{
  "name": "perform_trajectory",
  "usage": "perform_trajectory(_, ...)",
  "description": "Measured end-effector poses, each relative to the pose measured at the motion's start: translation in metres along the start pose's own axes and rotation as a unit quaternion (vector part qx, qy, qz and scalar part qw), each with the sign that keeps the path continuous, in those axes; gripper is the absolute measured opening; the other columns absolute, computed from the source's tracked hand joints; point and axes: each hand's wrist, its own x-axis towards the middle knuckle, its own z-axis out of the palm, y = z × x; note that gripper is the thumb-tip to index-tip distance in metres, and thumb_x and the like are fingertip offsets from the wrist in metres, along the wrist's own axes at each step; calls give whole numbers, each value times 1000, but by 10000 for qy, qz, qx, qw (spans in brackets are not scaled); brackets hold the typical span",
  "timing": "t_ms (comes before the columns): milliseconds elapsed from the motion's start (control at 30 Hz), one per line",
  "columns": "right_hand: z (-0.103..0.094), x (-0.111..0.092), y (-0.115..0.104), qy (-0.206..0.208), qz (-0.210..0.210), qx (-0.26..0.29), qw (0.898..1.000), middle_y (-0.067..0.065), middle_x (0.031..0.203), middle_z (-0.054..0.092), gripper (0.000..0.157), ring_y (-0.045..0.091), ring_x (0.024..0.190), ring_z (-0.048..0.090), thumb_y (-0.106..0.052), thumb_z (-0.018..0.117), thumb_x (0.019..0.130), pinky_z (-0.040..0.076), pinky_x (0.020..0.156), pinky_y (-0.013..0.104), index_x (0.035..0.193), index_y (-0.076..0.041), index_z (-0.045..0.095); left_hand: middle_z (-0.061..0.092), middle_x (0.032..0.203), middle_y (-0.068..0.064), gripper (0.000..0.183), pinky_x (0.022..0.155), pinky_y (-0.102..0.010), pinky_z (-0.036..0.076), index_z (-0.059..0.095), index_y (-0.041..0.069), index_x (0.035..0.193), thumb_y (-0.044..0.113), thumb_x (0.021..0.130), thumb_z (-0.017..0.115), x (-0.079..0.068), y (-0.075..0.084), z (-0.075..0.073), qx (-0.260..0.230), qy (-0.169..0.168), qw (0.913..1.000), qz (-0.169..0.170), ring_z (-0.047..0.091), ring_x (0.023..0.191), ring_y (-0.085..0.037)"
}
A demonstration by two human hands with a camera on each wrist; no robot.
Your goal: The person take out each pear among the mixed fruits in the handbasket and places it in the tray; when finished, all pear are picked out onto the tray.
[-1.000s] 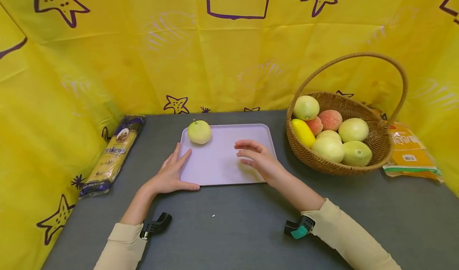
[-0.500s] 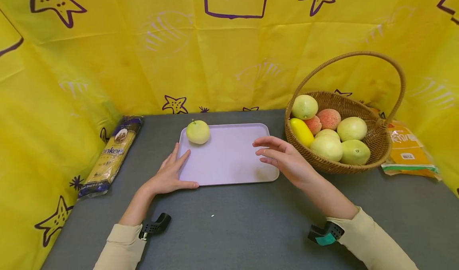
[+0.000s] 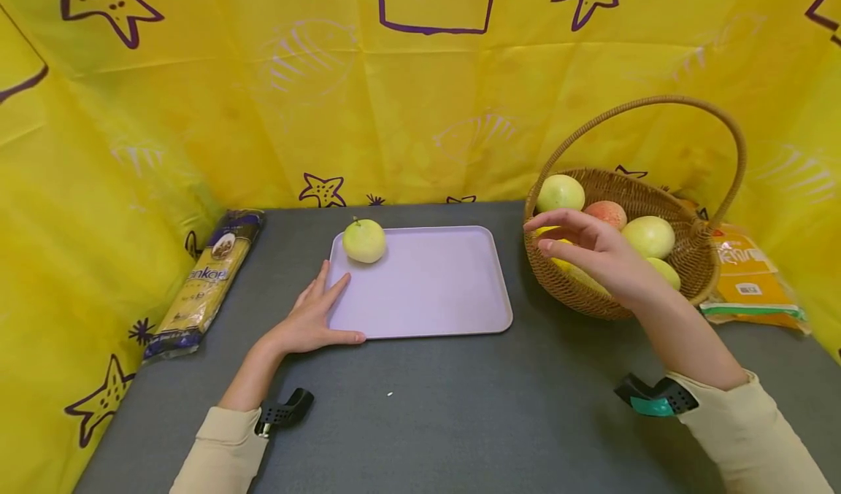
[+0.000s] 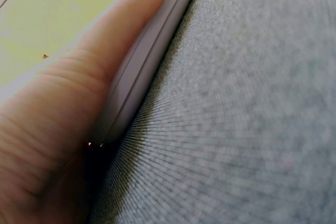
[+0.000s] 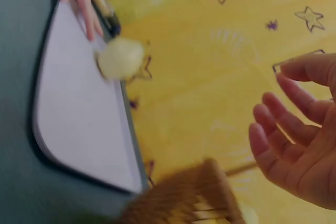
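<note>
My left hand (image 3: 305, 322) rests with spread fingers at the near left corner of a pale lilac tray (image 3: 427, 282). In the left wrist view its thumb (image 4: 121, 30) lies along the tray's rim. A yellow-green round fruit with a short stem (image 3: 364, 241), like a pear or apple, sits at the tray's far left corner. My right hand (image 3: 601, 257) is over the front of the wicker basket (image 3: 571, 300), fingers loosely bent and holding nothing. It hides part of the fruit there. The right wrist view shows the hand (image 5: 299, 135) with a gap between thumb and fingers.
In the basket lie a green round fruit (image 3: 561, 193), a peach-coloured fruit (image 3: 606, 214) and several pale green ones; its tall handle (image 3: 683, 100) arches above. A pasta packet (image 3: 206, 282) lies at left, an orange packet (image 3: 752, 279) at right. A yellow curtain (image 3: 420, 129) hangs behind.
My right hand has moved right from above the tray to over the basket, still holding nothing. The left hand, tray and the fruit on it stay in place.
</note>
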Motion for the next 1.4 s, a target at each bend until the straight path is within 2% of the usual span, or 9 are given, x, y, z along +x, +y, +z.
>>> perform_trajectory(133,-17,2,-4,-49,146,-807,9966,11,127,57,31,18,111,57,-15,57,100,47,86,22,129,-5,57,-21,159,-18,115,107,-68,4,17,11,157,60,73,78,1,0,0,15,0,10000,-4,-4,143,-50)
perform_trajectory(300,-36,9,-12,-159,405,-1725,9841,7,121,61,31,15,101,62,-18,60,98,48,80,24,129,-11,59,-21,159,-18,115,108,-68,3,17,11,157,60,72,77,1,1,0,8,-13,10000,-9,-4,143,-50)
perform_trajectory(467,-57,21,-20,-396,464,-2572,9644,7,113,65,34,15,93,63,-21,65,96,50,75,23,129,-14,59,-20,159,-19,115,107,-68,3,18,10,157,60,72,77,0,1,0,25,-16,10000,-13,-4,142,-50)
perform_trajectory(533,-63,27,-23,-364,404,-2983,9529,6,112,65,35,15,95,61,-23,67,94,49,75,23,128,-14,60,-20,159,-20,115,107,-68,3,18,10,157,60,73,77,-1,1,-1,26,-15,10000,-17,-4,142,-50)
perform_trajectory(667,-72,38,-26,-350,295,-3547,9339,5,105,64,37,20,92,57,-23,69,93,45,76,29,127,-11,61,-20,159,-20,114,108,-68,3,18,10,157,60,73,77,-1,1,-1,10,-14,10000,-21,-4,143,-50)
perform_trajectory(867,-81,53,-17,-578,32,-3893,9193,10,99,61,40,22,87,54,-15,71,90,45,74,35,126,-3,61,-21,159,-18,114,107,-68,3,18,11,157,61,73,77,0,1,1,5,-7,10000,-36,-4,143,-50)
perform_trajectory(1067,-92,68,0,-929,60,-4150,9051,23,119,57,50,35,103,54,-16,73,87,43,85,51,130,2,56,-21,159,-19,115,107,-69,3,18,11,157,60,72,78,0,1,2,-16,-4,10000,0,-4,142,-50)
perform_trajectory(1200,-98,76,10,-1125,224,-4136,9032,26,129,52,58,40,112,50,-17,76,84,41,90,55,133,2,52,-21,159,-19,114,107,-69,3,18,11,157,60,73,78,-1,1,2,-26,-17,10000,7,-4,142,-50)
perform_trajectory(1400,-102,87,23,-1381,255,-3919,9092,24,133,48,70,37,114,46,-15,81,80,39,93,53,138,2,48,-20,159,-19,114,106,-70,4,18,11,157,60,73,78,-1,1,1,-21,6,10000,13,-3,143,-50)
